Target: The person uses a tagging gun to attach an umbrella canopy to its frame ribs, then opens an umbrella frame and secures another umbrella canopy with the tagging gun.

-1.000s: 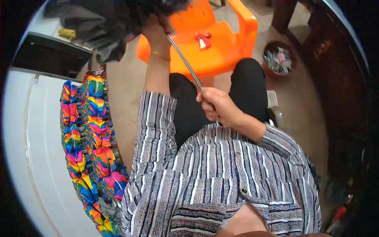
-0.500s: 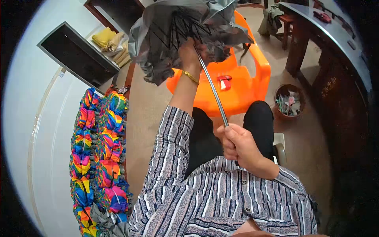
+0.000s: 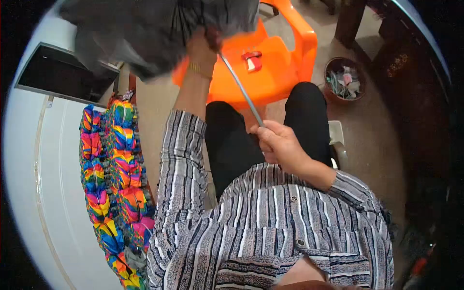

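Note:
A grey umbrella canopy (image 3: 140, 36), partly blurred, spreads at the upper left with dark ribs showing near its centre. From it a thin metal shaft (image 3: 240, 89) slants down towards my lap. My left hand (image 3: 205, 42), with a gold bracelet at the wrist, is closed round the shaft's upper end beside the ribs. Lower down, my right hand (image 3: 280, 145) is wrapped round the shaft's lower end above my thighs.
An orange plastic chair (image 3: 241, 89) stands in front of my knees, with a red and white object (image 3: 252, 61) on its seat. Rows of rainbow-coloured folded bundles (image 3: 128, 171) lie at the left. A bin with scraps (image 3: 344, 79) is at the right.
The view first tipped up and then back down. Across the frames the canopy went from bunched at the upper left, to spread over the chair, to the upper left again. Both hands kept their hold.

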### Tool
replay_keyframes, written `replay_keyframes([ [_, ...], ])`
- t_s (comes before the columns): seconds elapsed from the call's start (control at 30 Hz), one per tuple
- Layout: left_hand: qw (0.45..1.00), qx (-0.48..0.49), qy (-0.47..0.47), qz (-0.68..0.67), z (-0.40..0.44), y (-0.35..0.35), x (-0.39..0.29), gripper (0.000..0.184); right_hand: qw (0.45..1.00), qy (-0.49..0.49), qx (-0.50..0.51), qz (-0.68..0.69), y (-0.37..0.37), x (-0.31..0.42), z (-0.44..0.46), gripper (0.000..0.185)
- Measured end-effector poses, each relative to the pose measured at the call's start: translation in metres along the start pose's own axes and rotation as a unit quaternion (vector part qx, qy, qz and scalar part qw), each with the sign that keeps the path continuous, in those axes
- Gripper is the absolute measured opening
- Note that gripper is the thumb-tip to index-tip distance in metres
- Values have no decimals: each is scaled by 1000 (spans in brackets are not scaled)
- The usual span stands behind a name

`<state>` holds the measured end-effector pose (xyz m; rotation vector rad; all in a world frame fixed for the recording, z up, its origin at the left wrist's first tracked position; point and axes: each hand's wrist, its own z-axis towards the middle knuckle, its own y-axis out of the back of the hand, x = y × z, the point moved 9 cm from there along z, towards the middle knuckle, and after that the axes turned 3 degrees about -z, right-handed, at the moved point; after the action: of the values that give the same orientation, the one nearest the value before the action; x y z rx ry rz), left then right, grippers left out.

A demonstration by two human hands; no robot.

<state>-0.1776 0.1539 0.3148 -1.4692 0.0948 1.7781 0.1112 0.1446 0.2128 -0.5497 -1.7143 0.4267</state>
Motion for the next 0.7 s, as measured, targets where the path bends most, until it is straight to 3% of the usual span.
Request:
replay_keyframes([
  [0.03, 974, -196, 112, -15, -9, 39, 30, 28, 997, -66, 1, 45, 2, -10, 4, 19],
  [0.2, 990, -127, 35, 44, 38, 25, -18, 26, 996, -33, 16, 76, -19, 4, 10, 17],
  [0.23, 971, -88, -79, 208, 54, 19, -45, 26, 996, -34, 21, 78, -23, 8, 9, 17],
  [0.27, 911, -49, -191, 361, 63, 5, -64, 26, 996, -36, 23, 79, -24, 12, 7, 16],
  [0.3, 815, -14, -297, 498, 59, -28, -85, 26, 996, -39, 24, 80, -26, 16, 5, 15],
  [0.33, 811, -10, -312, 495, 62, -44, -100, 26, 997, -24, 29, 74, -28, 24, 3, 15],
  [0.4, 954, -60, -162, 246, 72, -47, -119, 27, 999, -1, 11, 41, -29, 34, -3, 14],
  [0.43, 988, -80, -76, 111, 72, -53, -119, 27, 1000, 8, 2, 26, -29, 36, -7, 14],
  [0.57, 970, -99, -120, 186, 72, -87, -165, 25, 997, 78, 0, 0, -35, 43, -22, 14],
  [0.7, 970, -74, -138, 185, 78, -95, -191, 24, 997, 73, 26, 31, -44, 36, -45, 15],
])
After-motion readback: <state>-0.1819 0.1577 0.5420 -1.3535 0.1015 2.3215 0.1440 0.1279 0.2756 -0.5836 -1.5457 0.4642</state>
